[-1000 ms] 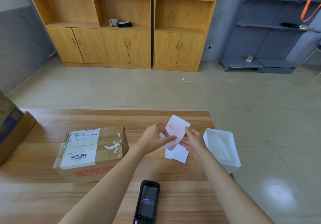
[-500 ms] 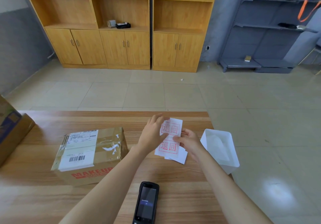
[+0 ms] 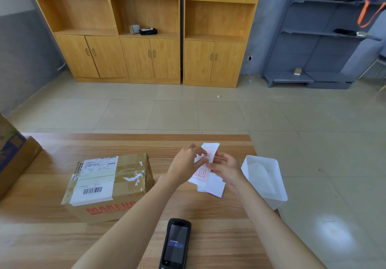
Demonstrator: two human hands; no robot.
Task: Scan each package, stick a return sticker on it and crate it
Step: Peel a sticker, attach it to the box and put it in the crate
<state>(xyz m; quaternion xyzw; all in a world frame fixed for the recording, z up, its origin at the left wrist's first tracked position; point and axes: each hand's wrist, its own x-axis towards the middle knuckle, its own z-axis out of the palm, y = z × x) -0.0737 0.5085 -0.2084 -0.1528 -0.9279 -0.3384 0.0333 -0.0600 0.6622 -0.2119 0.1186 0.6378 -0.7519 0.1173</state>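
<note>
A taped cardboard package (image 3: 108, 185) with white shipping labels and red lettering lies on the wooden table (image 3: 52, 237), left of my hands. My left hand (image 3: 186, 164) and my right hand (image 3: 225, 168) both pinch a white sticker sheet (image 3: 201, 172) printed with red squares, held just above the table. More white sticker sheets (image 3: 213, 189) lie under it. A black handheld scanner (image 3: 175, 245) rests on the table near me, its screen lit.
A white plastic bin (image 3: 271, 177) stands at the table's right edge. A large cardboard box (image 3: 12, 160) sits at the far left. Beyond the table are tiled floor, wooden cabinets (image 3: 146, 39) and grey metal shelving (image 3: 334, 39).
The sticker sheet has turned from tilted to more upright between my hands, and my left fingers have moved onto its upper part. The package and scanner have not moved.
</note>
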